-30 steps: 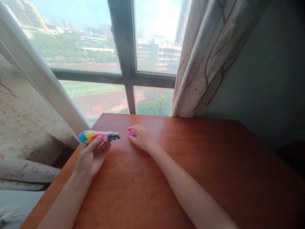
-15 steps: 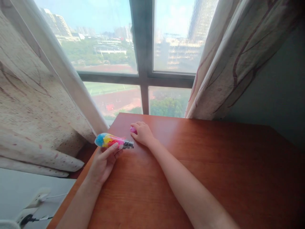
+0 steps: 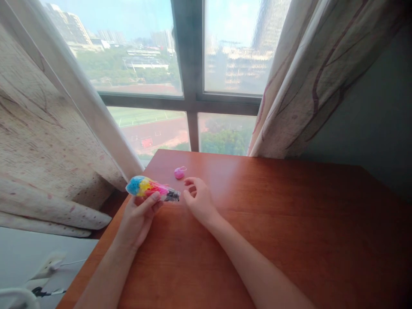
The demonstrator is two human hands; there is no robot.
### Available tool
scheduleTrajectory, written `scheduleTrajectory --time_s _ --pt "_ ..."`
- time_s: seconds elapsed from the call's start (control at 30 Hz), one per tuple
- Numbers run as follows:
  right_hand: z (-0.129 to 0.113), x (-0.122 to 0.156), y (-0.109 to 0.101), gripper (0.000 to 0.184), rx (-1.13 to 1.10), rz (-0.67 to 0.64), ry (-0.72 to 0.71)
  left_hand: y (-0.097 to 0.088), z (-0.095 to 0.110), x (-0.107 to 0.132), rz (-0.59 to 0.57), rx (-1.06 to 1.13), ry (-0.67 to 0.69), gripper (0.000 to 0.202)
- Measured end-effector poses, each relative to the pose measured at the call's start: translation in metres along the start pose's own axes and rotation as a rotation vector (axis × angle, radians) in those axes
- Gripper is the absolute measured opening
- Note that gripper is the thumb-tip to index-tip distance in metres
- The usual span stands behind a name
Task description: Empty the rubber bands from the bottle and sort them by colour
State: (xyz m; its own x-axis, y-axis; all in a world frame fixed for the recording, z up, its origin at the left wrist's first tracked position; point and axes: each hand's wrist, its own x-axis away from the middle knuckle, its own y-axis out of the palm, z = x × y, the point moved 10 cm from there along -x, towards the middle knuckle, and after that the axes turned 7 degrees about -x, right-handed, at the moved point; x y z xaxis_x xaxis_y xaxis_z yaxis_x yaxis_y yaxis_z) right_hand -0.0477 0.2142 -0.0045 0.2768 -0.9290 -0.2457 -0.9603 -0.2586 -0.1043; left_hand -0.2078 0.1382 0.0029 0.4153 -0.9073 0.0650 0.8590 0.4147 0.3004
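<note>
My left hand is wrapped round a clear, bulb-shaped bottle, thumb along its near side. The bottle lies nearly level above the table, its neck pointing right. Small blue, yellow, red, pink and black pieces, perhaps rubber bands, fill it in bands of colour. My right hand is just right of the neck, fingers curved and apart, with nothing visible between them. Beyond both hands, a pink cap with a thin loop rests on the wooden table.
A window rises behind the table's far edge. Patterned curtains hang at the left and right. Low at the left are a wall socket and a plugged-in cable.
My right hand has let go of the pink cap, leaving it on the table, and moved nearer to the bottle's neck. My left hand still holds the bottle in almost the same place.
</note>
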Motion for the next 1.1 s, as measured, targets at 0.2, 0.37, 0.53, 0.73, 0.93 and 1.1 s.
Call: scheduleTrajectory --time_s 0.2,0.37,0.53,0.73,0.93,1.1 --pt "0.004 0.02 0.025 0.012 -0.128 -0.148 0.187 -0.005 0.001 -0.003 0.042 0.051 0.05 0.033" --pt "0.004 0.019 0.026 0.016 -0.081 -0.161 0.115 -0.007 0.002 -0.001 0.062 0.041 0.048 0.03" --pt "0.001 0.022 0.021 0.016 0.07 -0.173 0.054 -0.009 0.005 -0.001 0.091 0.048 0.06 0.03" --pt "-0.008 0.023 0.021 0.011 0.291 -0.232 -0.048 -0.015 0.01 -0.001 0.143 0.02 0.097 0.031" --pt "-0.003 0.022 0.021 0.011 -0.058 -0.184 0.083 -0.014 0.012 0.002 0.172 -0.024 0.152 0.039" --pt "0.008 0.026 0.03 0.025 -0.605 -0.14 0.38 0.001 0.009 0.003 0.083 0.021 0.138 0.036"
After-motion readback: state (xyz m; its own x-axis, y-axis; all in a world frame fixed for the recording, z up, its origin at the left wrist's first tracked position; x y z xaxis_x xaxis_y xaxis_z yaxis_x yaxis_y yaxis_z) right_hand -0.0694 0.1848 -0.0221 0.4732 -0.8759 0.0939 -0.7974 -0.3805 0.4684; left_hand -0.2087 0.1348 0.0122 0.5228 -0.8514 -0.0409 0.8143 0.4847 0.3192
